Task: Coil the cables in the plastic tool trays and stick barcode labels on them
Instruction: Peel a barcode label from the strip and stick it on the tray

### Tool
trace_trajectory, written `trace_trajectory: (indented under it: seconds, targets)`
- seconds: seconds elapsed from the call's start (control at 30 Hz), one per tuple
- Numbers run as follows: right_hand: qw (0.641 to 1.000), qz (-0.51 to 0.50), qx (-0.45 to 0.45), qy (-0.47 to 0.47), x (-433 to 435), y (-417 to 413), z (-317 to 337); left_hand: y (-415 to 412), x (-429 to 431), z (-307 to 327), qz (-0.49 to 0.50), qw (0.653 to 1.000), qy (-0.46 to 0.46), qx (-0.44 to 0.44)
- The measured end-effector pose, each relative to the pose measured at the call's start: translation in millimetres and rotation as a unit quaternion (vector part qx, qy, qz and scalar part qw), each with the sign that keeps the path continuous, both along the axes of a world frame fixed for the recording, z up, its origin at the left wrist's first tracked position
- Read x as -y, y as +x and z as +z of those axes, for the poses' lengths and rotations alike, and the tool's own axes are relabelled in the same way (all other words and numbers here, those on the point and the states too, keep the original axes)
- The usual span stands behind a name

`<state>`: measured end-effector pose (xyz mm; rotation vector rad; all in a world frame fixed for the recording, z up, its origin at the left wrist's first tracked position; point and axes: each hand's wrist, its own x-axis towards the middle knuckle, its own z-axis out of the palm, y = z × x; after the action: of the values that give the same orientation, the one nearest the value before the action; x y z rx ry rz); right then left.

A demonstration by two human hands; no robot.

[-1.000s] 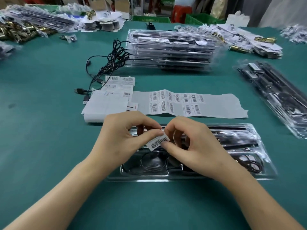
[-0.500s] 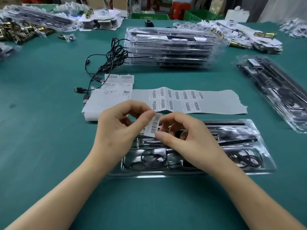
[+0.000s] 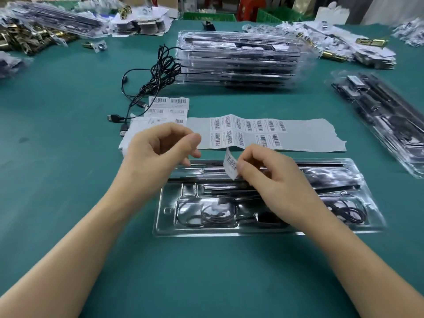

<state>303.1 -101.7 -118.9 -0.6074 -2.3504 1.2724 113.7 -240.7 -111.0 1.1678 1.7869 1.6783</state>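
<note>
Barcode label stands nearly upright just above the far edge of the plastic tray, pinched at its lower edge between thumb and forefinger of the right hand. Its long axis runs up and away from the tray, with the printed bars facing left. The tray lies directly beneath it, long side across the desk, with a coiled cable in its left compartment. The left hand hovers over the tray's far-left corner, close beside the label but apart from it, loosely curled and apparently holding nothing. Since the right hand has the label, the coming move is probably to tip it flat onto the tray.
</note>
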Motion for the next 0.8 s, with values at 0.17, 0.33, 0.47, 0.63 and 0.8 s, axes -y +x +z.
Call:
trace_trajectory:
  seconds: [0.17,0.33,0.47,0.63,0.8]
  targets:
    - [0.983,0.084,0.129,0.104,9.8,-6.7,8.4,-20.5,12.2,5.0,-0.109,0.981,-0.157,-0.018]
    - [0.965,0.129,0.173,0.146,17.1,-14.1,15.9,-26.5,20.3,8.1,-0.188,0.958,-0.211,-0.041]
    - [0.961,0.140,0.194,0.138,19.1,-17.1,17.2,-28.5,22.3,7.4,-0.209,0.944,-0.247,-0.070]
    - [0.959,0.150,0.211,0.118,19.2,-19.6,20.6,-23.9,20.6,5.5,-0.202,0.937,-0.271,-0.086]
    - [0.957,0.160,0.212,0.116,17.8,-18.7,21.1,-18.7,20.4,4.9,-0.188,0.934,-0.271,-0.138]
